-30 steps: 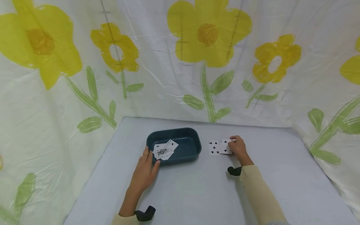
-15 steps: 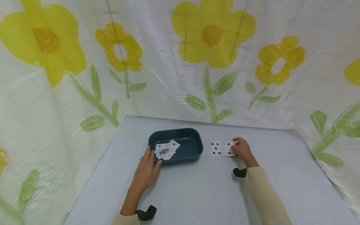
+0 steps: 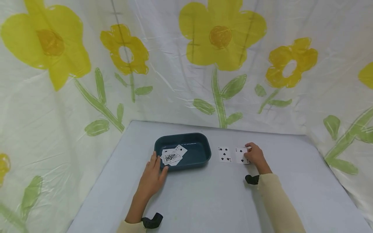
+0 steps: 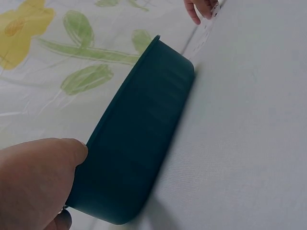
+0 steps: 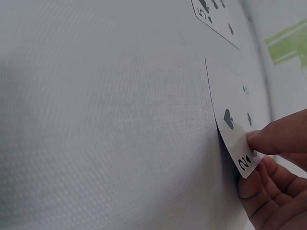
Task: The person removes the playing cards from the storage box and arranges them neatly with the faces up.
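My right hand (image 3: 255, 154) pinches the near right corner of a playing card (image 3: 240, 155) with black spade pips. In the right wrist view, the thumb (image 5: 276, 139) is on the card's face, curled fingers lie under its corner, and that corner is lifted off the cloth. To its left, a five of spades (image 3: 225, 154) lies flat, a narrow gap away. My left hand (image 3: 152, 174) rests against the near left corner of a dark teal plastic tub (image 3: 186, 167), fingers extended along one side, thumb on the front wall. Several overlapping cards (image 3: 172, 157) lie face up in the tub.
A pale cloth covers the table (image 3: 198, 200). Behind it hangs a white curtain (image 3: 163, 106) painted with yellow flowers, meeting the table's back edge. Black wrist devices (image 3: 152, 221) are worn on both arms.
My right hand has slid the spade card rightwards; it overlapped the five of spades earlier and now lies apart from it. The left hand and tub stay together, the view shifting slightly.
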`<state>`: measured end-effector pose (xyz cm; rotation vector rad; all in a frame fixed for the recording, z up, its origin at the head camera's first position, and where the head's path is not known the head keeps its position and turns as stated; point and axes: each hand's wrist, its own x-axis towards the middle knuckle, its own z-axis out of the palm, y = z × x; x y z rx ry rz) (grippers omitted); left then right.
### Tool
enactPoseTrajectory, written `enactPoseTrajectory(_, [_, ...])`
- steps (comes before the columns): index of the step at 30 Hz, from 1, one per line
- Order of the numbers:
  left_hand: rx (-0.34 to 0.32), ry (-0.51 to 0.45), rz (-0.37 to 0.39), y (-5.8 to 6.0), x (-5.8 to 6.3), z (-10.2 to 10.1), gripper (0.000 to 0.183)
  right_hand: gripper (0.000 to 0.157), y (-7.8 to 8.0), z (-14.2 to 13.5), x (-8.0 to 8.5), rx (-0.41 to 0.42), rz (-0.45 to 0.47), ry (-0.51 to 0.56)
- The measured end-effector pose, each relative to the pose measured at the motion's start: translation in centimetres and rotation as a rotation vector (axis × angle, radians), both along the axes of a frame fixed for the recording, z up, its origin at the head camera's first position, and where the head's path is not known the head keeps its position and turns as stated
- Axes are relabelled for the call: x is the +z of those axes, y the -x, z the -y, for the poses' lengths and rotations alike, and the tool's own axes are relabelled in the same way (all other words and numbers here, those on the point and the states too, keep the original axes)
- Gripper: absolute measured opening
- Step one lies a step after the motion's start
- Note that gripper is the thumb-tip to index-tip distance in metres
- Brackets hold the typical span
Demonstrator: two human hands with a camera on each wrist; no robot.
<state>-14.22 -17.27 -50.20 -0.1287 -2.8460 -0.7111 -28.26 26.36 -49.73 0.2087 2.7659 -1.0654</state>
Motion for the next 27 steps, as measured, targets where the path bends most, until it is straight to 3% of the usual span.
enactPoseTrajectory(13, [-0.011,0.013,-0.004,0.06,-0.17,-0.06,0.067,0.051,-0.13,-0.15,-0.25,-0.022,0.006,-0.019])
enactPoseTrajectory(27, [-0.008,0.004,-0.001,0.04,0.03,-0.01,0.068,0.046,-0.01,-0.63,-0.3,0.008,0.007,-0.009])
